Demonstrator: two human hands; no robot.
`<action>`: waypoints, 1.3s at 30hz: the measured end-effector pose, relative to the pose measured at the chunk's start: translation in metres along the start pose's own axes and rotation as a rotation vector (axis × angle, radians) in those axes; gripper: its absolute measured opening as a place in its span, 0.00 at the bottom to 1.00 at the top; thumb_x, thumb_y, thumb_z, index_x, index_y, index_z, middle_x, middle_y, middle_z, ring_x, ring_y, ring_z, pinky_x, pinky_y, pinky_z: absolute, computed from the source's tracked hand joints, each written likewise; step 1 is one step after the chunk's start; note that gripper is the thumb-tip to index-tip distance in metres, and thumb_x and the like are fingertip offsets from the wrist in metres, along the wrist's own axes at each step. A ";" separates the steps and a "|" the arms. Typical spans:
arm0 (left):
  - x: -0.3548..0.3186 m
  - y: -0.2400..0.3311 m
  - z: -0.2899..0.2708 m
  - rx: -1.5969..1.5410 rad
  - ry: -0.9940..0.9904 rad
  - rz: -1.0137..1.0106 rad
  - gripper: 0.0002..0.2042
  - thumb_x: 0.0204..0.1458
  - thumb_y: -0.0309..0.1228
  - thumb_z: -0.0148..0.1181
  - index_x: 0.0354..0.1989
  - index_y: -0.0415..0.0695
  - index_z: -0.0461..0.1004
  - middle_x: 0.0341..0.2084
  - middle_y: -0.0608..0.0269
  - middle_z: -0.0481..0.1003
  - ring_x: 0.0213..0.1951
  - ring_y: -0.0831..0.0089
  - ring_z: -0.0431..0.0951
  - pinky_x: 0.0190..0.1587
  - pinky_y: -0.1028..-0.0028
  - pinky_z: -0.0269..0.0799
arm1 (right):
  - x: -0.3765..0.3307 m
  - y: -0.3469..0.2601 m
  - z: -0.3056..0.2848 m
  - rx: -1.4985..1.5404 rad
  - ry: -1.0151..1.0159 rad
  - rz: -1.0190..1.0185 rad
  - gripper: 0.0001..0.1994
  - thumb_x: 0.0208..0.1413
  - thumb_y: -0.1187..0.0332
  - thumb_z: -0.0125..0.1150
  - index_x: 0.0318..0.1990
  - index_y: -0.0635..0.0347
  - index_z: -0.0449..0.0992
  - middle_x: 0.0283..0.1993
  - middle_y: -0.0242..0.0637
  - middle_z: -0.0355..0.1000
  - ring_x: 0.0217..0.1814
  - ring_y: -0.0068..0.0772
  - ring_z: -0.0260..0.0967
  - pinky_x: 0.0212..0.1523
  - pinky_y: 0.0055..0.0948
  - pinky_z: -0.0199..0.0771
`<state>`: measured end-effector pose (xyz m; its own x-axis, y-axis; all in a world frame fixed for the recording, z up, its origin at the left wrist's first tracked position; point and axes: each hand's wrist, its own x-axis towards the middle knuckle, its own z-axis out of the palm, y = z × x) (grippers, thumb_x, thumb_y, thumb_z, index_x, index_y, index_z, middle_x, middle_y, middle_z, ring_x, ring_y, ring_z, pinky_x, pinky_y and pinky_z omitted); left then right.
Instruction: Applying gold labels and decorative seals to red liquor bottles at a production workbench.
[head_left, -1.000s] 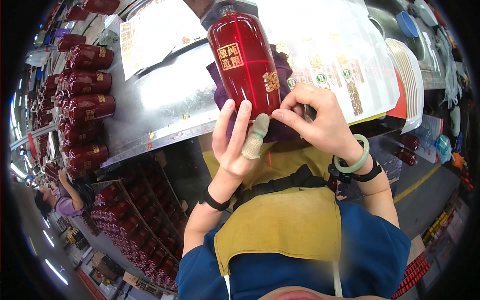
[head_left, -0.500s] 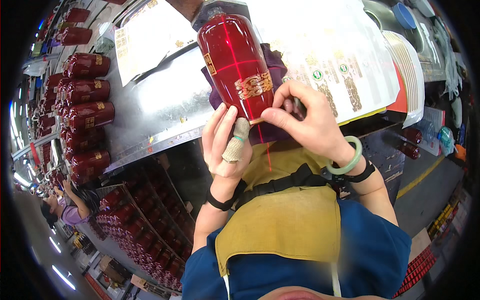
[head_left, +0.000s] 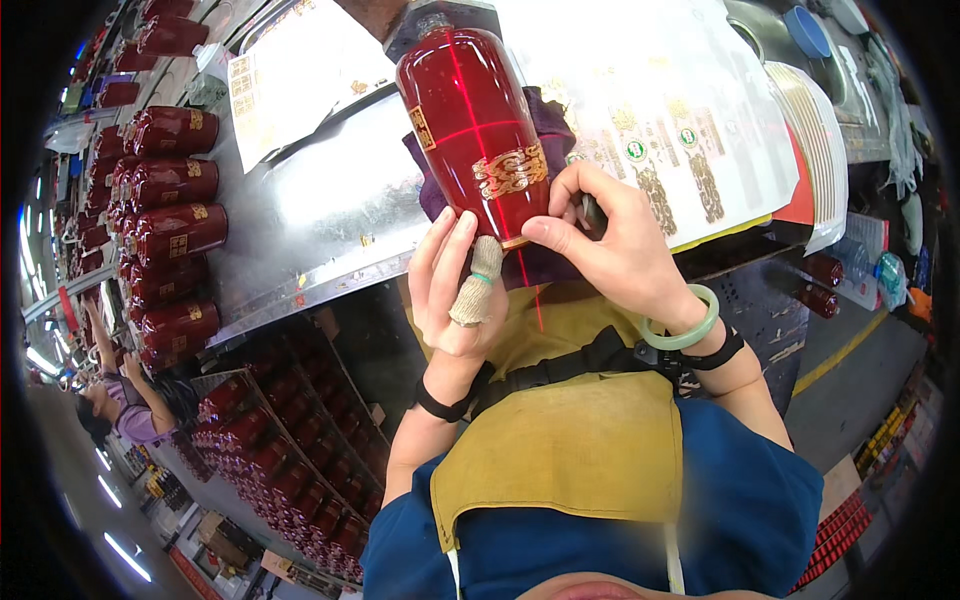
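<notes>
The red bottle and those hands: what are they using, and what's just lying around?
In use: red bottle, left hand, right hand, purple cloth under it, label sheets.

Lying about: finished red bottles, crates of bottles below, blue lid.

A glossy deep-red bottle [head_left: 478, 130] bears gold ornament and a thin bright-red crossed light line. Beneath it lies a purple cloth [head_left: 545, 130] on a shiny silver desk [head_left: 320, 210]. White label sheets [head_left: 680, 120] carry gold and green marks. A pale green bangle [head_left: 683, 322] circles one wrist.
</notes>
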<state>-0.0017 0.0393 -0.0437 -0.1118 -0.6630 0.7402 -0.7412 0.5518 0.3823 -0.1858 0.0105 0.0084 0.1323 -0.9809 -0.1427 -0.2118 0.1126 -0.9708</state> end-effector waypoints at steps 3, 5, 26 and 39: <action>0.001 0.002 0.000 0.020 -0.006 0.026 0.15 0.49 0.14 0.70 0.46 0.30 0.79 0.48 0.47 0.81 0.51 0.48 0.82 0.54 0.58 0.81 | 0.001 0.000 -0.001 0.005 -0.016 -0.012 0.12 0.58 0.67 0.73 0.34 0.64 0.75 0.25 0.30 0.70 0.25 0.18 0.61 0.28 0.25 0.63; 0.001 0.005 0.002 0.014 0.007 0.014 0.16 0.49 0.15 0.70 0.48 0.30 0.78 0.49 0.47 0.81 0.52 0.48 0.81 0.54 0.58 0.80 | 0.001 0.001 -0.003 0.010 -0.029 0.009 0.12 0.58 0.66 0.73 0.35 0.63 0.75 0.25 0.30 0.70 0.26 0.18 0.61 0.28 0.24 0.62; 0.004 0.019 -0.004 0.049 -0.103 -0.079 0.27 0.43 0.21 0.75 0.56 0.40 0.80 0.58 0.50 0.71 0.58 0.49 0.73 0.61 0.59 0.71 | -0.018 0.016 -0.017 0.080 0.300 -0.200 0.04 0.65 0.74 0.61 0.42 0.65 0.79 0.40 0.36 0.77 0.44 0.25 0.74 0.47 0.26 0.72; 0.009 0.007 0.001 -0.280 -0.172 -0.417 0.30 0.50 0.14 0.65 0.65 0.32 0.70 0.68 0.39 0.67 0.69 0.43 0.66 0.68 0.53 0.67 | -0.017 0.017 0.016 0.070 0.273 -0.216 0.04 0.59 0.77 0.64 0.38 0.67 0.76 0.37 0.43 0.75 0.40 0.38 0.76 0.44 0.33 0.75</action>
<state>-0.0086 0.0364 -0.0351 0.0303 -0.9157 0.4008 -0.5431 0.3215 0.7757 -0.1766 0.0317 -0.0091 -0.0987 -0.9885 0.1146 -0.1395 -0.1003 -0.9851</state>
